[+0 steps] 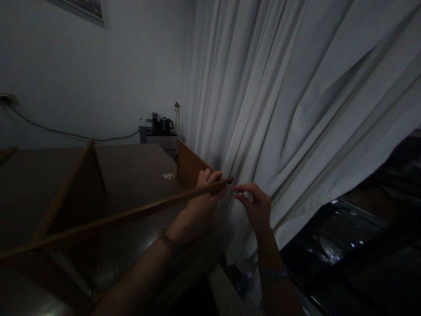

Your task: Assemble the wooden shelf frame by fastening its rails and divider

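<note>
A long brown wooden board (148, 211), seen edge-on, runs from the lower left to the middle of the view. Near its right end my left hand (205, 199) is wrapped around it, fingers over the top and wrist below. My right hand (255, 204) pinches a thin metal rod (230, 188), perhaps an Allen key. The rod's tip meets the board's right end; the exact contact spot is too dark to make out. Behind my left hand stands another wooden panel (190, 164). An upright divider (77, 188) joins the long board on the left.
A white curtain (250, 96) hangs close on the right. Small pale pieces (169, 176) lie on the grey-brown surface (138, 166) inside the wooden frame. A dark kettle (166, 125) stands on a cabinet (159, 139) by the wall. Shiny clear plastic (330, 250) shows at lower right.
</note>
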`<state>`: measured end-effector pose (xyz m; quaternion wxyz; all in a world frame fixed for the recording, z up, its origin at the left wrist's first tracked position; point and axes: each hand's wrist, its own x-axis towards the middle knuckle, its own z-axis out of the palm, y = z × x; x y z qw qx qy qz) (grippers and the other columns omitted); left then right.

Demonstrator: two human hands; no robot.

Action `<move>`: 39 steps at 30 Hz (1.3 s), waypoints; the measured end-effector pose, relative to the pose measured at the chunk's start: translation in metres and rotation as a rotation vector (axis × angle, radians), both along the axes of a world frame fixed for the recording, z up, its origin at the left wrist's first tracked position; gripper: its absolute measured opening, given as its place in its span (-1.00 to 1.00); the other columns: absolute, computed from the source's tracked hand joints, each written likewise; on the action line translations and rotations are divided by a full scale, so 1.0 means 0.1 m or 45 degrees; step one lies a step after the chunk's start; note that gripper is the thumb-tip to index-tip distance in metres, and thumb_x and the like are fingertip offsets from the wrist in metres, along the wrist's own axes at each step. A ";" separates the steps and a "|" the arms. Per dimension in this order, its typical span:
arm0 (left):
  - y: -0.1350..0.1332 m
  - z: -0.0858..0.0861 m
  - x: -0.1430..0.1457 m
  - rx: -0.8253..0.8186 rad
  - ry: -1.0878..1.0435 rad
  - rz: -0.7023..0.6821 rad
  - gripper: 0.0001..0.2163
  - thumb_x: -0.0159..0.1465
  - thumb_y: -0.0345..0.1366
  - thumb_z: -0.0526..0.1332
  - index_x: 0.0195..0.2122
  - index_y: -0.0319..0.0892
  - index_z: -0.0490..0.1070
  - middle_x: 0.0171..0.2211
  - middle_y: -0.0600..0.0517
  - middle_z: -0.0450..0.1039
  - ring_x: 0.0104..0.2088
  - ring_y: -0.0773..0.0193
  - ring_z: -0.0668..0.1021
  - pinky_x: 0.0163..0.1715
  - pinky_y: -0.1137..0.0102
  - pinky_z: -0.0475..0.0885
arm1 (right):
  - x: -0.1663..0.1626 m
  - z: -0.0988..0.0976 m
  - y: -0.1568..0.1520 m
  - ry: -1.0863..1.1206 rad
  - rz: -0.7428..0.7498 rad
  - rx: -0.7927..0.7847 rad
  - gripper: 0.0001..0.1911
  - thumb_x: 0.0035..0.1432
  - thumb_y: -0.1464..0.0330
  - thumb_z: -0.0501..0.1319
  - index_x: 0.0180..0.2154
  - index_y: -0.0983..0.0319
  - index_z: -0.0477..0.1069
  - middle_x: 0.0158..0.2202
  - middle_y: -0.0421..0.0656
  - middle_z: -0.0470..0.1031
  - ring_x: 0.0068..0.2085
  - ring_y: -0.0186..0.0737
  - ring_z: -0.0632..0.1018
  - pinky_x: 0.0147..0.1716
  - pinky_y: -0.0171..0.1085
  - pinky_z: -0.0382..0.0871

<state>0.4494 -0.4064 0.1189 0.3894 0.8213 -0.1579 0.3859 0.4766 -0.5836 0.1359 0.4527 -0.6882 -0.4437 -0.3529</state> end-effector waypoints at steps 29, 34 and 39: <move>-0.02 0.01 -0.03 -0.030 0.006 0.002 -0.76 0.28 -0.31 0.17 -0.03 -0.11 0.27 -0.14 0.00 0.22 -0.07 0.13 0.31 -0.05 0.24 0.31 | -0.42 -0.12 0.40 0.989 -0.013 0.371 -0.38 0.17 -0.09 0.11 -0.64 0.26 0.43 -0.81 -0.30 0.17 -0.74 -0.45 0.21 -0.71 -0.41 0.05; -0.01 0.03 -0.04 0.008 0.016 -0.016 -0.76 0.27 -0.30 0.17 -0.03 -0.09 0.26 -0.14 0.00 0.24 -0.07 0.11 0.32 -0.04 0.22 0.30 | -0.41 -0.10 0.37 0.953 -0.034 0.383 -0.39 0.18 -0.08 0.11 -0.63 0.26 0.45 -0.79 -0.29 0.20 -0.72 -0.44 0.26 -0.66 -0.41 0.13; -0.01 0.04 -0.05 -0.003 0.011 -0.005 -0.76 0.26 -0.29 0.17 -0.05 -0.12 0.27 -0.15 -0.01 0.24 -0.07 0.10 0.33 -0.04 0.21 0.31 | -0.40 -0.11 0.35 0.939 -0.060 0.381 -0.39 0.18 -0.08 0.12 -0.62 0.27 0.46 -0.78 -0.30 0.20 -0.72 -0.44 0.26 -0.66 -0.40 0.13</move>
